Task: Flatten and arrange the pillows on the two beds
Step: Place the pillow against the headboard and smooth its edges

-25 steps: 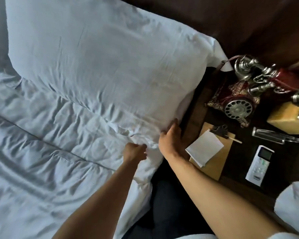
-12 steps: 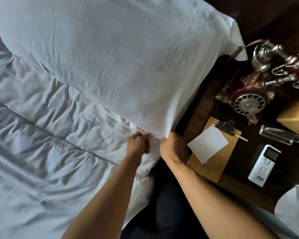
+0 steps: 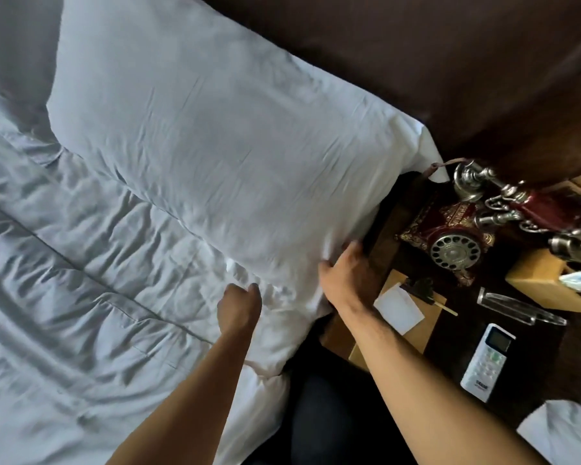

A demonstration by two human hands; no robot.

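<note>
Meanwhile, the two hands had drawn apart along the pillow (image 3: 215, 156) lying at the head of the bed (image 3: 64, 297), the left hand (image 3: 240, 305) with fingers curled into its near hem, the right hand (image 3: 344, 275) gripping its corner beside the bench (image 3: 550, 357), suggesting straightening was under way.

**Hidden and cut off around the bed**

The pillow (image 3: 215, 135) is running off the top edge, its far end unseen. The left hand's (image 3: 240, 305) fingers are curling out of sight, so any grip on fabric is unclear. The right hand's (image 3: 346, 273) fingertips are disappearing behind the pillow's corner. The second bed (image 3: 564, 431) is showing only a corner.
</note>
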